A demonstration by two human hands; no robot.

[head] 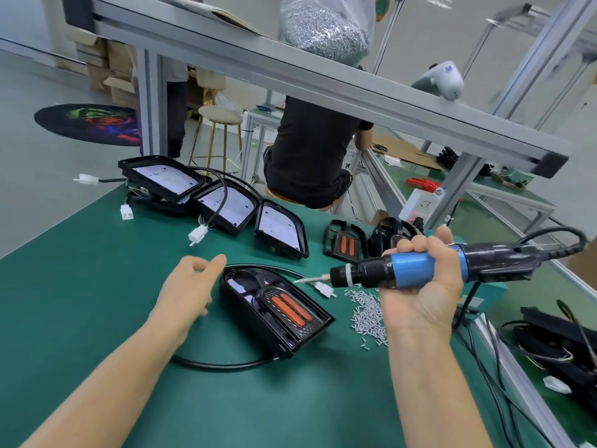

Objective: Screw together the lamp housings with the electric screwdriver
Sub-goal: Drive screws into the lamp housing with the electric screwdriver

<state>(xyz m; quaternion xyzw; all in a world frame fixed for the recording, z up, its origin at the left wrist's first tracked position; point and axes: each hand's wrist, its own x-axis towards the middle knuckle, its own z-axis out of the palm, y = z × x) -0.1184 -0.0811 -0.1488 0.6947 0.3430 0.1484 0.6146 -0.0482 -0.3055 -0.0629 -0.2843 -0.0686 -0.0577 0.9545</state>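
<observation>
- Our right hand point(420, 279) wraps its fingers point(416, 245) round the electric screwdriver point(410, 270), the bit pointing left, likely poised for the next screw.
- Our left hand point(190, 286) hangs relaxed, holding nothing, its fingertips just beside the lamp housing point(274, 308), probably to steady it.
- Loose screws point(368, 313) lie just below our right fingers, handy.

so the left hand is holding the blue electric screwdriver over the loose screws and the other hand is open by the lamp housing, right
Not quite: the head view shows the right hand gripping the electric screwdriver over the loose screws. The left hand is the open one, by the lamp housing.
</observation>
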